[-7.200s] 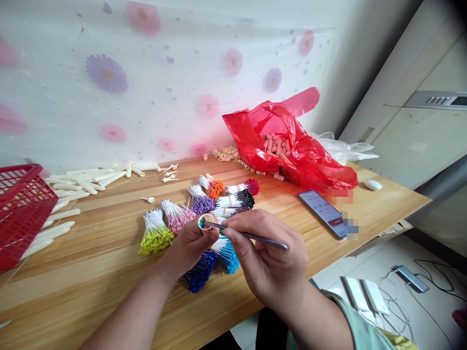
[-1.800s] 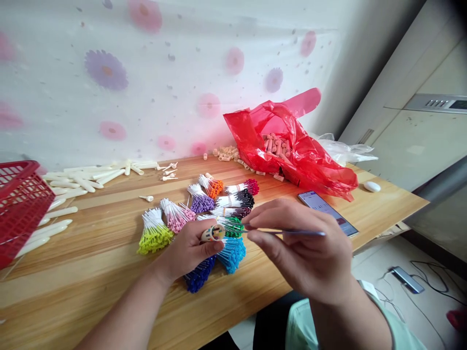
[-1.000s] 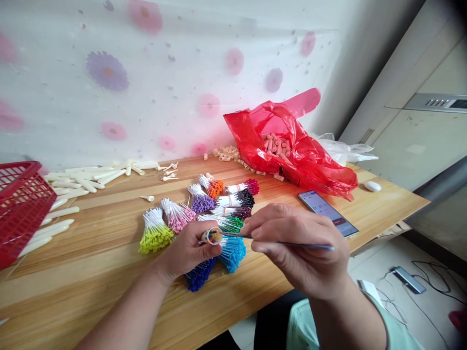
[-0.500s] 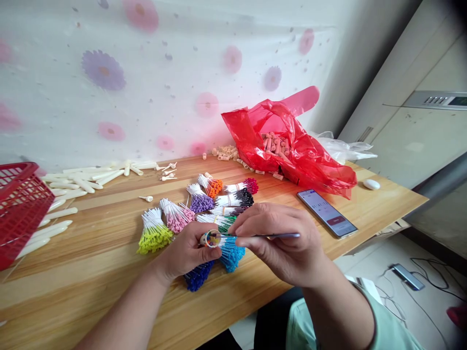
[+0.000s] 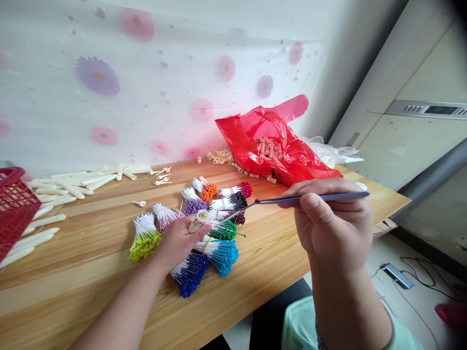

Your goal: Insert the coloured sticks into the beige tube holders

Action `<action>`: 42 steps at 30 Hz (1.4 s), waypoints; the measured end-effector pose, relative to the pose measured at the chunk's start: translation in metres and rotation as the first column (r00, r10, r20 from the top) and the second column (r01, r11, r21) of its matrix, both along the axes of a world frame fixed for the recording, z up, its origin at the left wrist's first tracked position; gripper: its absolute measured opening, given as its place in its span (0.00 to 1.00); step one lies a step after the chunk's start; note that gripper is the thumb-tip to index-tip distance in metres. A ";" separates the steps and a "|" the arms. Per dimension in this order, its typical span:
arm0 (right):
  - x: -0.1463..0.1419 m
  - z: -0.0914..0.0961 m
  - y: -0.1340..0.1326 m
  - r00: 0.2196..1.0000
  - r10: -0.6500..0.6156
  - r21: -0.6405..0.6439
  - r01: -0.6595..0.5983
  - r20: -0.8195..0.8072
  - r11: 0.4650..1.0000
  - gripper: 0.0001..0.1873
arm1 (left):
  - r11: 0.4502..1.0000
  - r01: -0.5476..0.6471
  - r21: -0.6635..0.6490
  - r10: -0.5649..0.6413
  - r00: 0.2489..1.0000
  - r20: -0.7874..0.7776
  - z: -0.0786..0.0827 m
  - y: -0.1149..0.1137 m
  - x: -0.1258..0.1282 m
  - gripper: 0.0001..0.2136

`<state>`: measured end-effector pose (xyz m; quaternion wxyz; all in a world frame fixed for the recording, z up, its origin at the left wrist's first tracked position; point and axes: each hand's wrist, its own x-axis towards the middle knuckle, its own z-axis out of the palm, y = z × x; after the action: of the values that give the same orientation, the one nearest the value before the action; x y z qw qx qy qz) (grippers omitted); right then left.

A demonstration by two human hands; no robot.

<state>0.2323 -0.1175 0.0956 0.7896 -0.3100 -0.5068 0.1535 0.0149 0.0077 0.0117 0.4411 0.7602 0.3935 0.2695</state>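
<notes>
My left hand is closed around a small cream cylinder with coloured dots on its side, end tilted up toward me. My right hand pinches dark tweezers held nearly level. At their tip is a thin white stem with a dark maroon end, slanting down left toward the cylinder. Around and beyond my left hand lie bundles of white stems with coloured tips: yellow-green, blue, light blue, green, black, purple and orange.
Cream tubes lie at the back left beside a red basket. A red plastic bag holding slotted pieces stands at the back, more pieces near it. Several small cream pegs lie nearby. A white oval object shows behind my right hand.
My right hand has moved right and up with the tweezers, away from the cylinder, and a maroon-tipped stem now shows at their tip. My left hand has turned the cylinder more upright. The phone is now hidden.
</notes>
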 end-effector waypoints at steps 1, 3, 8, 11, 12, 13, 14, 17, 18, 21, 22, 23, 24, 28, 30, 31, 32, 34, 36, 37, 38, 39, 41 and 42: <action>0.001 -0.001 0.002 0.999 0.017 -0.025 -0.018 -0.032 1.000 0.02 | 0.999 -0.040 -0.016 0.041 0.998 0.042 0.001 0.001 -0.001 0.16; 0.002 -0.005 0.007 0.993 0.048 -0.081 -0.057 -0.111 0.995 0.01 | 0.997 -0.053 -0.061 0.063 0.983 0.174 0.003 0.000 -0.001 0.14; -0.008 -0.025 0.029 0.946 0.127 -0.242 -0.204 -0.297 0.949 0.05 | 0.960 0.198 -0.196 -0.095 0.893 0.439 0.012 -0.019 0.007 0.16; -0.024 -0.039 0.042 0.928 0.150 -0.314 -0.263 -0.341 0.912 0.08 | 0.932 0.207 -0.297 -0.047 0.883 0.467 0.014 -0.030 0.016 0.17; -0.030 -0.043 0.045 0.926 0.153 -0.332 -0.273 -0.346 0.903 0.08 | 0.933 0.177 -0.312 -0.008 0.880 0.474 0.013 -0.033 0.018 0.16; -0.036 -0.046 0.047 0.924 0.158 -0.347 -0.284 -0.348 0.894 0.09 | 0.935 0.148 -0.323 0.030 0.874 0.485 0.013 -0.034 0.020 0.15; -0.040 -0.048 0.049 0.923 0.163 -0.360 -0.293 -0.350 0.886 0.10 | 0.935 0.124 -0.333 0.063 0.865 0.498 0.013 -0.034 0.021 0.13; -0.043 -0.049 0.051 0.938 0.168 -0.405 -0.286 -0.302 0.868 0.12 | 0.923 0.106 -0.371 0.117 0.840 0.530 0.014 -0.034 0.020 0.11; -0.038 -0.048 0.050 0.957 0.147 -0.432 -0.246 -0.251 0.868 0.13 | 0.915 0.110 -0.387 0.126 0.835 0.536 0.015 -0.034 0.020 0.10; -0.007 -0.047 0.047 0.989 -0.049 -0.579 0.121 0.138 0.806 0.15 | 0.888 0.126 -0.441 0.161 0.815 0.557 0.020 -0.033 0.018 0.10; 0.007 -0.049 0.045 0.922 -0.113 -0.613 0.334 0.370 0.716 0.14 | 0.881 0.130 -0.455 0.172 0.807 0.565 0.021 -0.032 0.018 0.10; 0.020 -0.052 0.044 0.781 -0.102 -0.602 0.551 0.617 0.578 0.14 | 0.876 0.131 -0.464 0.184 0.799 0.572 0.022 -0.032 0.018 0.10; 0.033 -0.057 0.044 0.615 0.011 -0.556 0.706 0.789 0.438 0.13 | 0.873 0.128 -0.470 0.193 0.794 0.576 0.023 -0.032 0.018 0.11; 0.063 -0.084 0.042 0.498 0.159 -0.522 0.793 0.853 0.315 0.07 | 0.867 0.133 -0.481 0.197 0.794 0.575 0.023 -0.032 0.019 0.12; 0.062 -0.092 0.042 0.492 0.149 -0.512 0.794 0.858 0.328 0.08 | 0.863 0.141 -0.485 0.189 0.800 0.569 0.022 -0.033 0.019 0.12; 0.057 -0.093 0.042 0.496 0.133 -0.509 0.785 0.858 0.354 0.09 | 0.862 0.142 -0.486 0.186 0.804 0.565 0.022 -0.033 0.018 0.12; 0.050 -0.091 0.042 0.506 0.118 -0.508 0.765 0.854 0.396 0.11 | 0.862 0.141 -0.487 0.183 0.809 0.559 0.022 -0.033 0.018 0.12; 0.030 -0.081 0.044 0.540 0.115 -0.516 0.688 0.833 0.509 0.13 | 0.860 0.144 -0.489 0.173 0.820 0.545 0.021 -0.033 0.018 0.12; 0.007 -0.066 0.050 0.595 0.177 -0.551 0.535 0.784 0.640 0.14 | 0.858 0.152 -0.490 0.156 0.832 0.532 0.021 -0.033 0.017 0.12; -0.004 -0.059 0.054 0.631 0.231 -0.575 0.418 0.741 0.703 0.14 | 0.859 0.158 -0.488 0.145 0.837 0.527 0.021 -0.032 0.017 0.12; -0.015 -0.052 0.058 0.693 0.325 -0.608 0.205 0.644 0.767 0.14 | 0.859 0.164 -0.486 0.137 0.840 0.524 0.020 -0.031 0.016 0.12; -0.024 -0.045 0.063 0.716 0.417 -0.623 0.031 0.559 0.782 0.14 | 0.858 0.167 -0.486 0.133 0.842 0.523 0.020 -0.031 0.016 0.12; -0.037 -0.037 0.073 0.713 0.570 -0.643 -0.220 0.407 0.734 0.11 | 0.857 0.169 -0.487 0.133 0.840 0.525 0.019 -0.029 0.014 0.12; -0.042 -0.034 0.077 0.706 0.616 -0.658 -0.283 0.350 0.698 0.10 | 0.856 0.169 -0.489 0.137 0.837 0.529 0.019 -0.028 0.014 0.12</action>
<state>0.1907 -0.0403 0.0613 0.4175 -0.4160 -0.7040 0.3962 0.0286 -0.0201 0.0304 0.7242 0.5079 0.3021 0.3554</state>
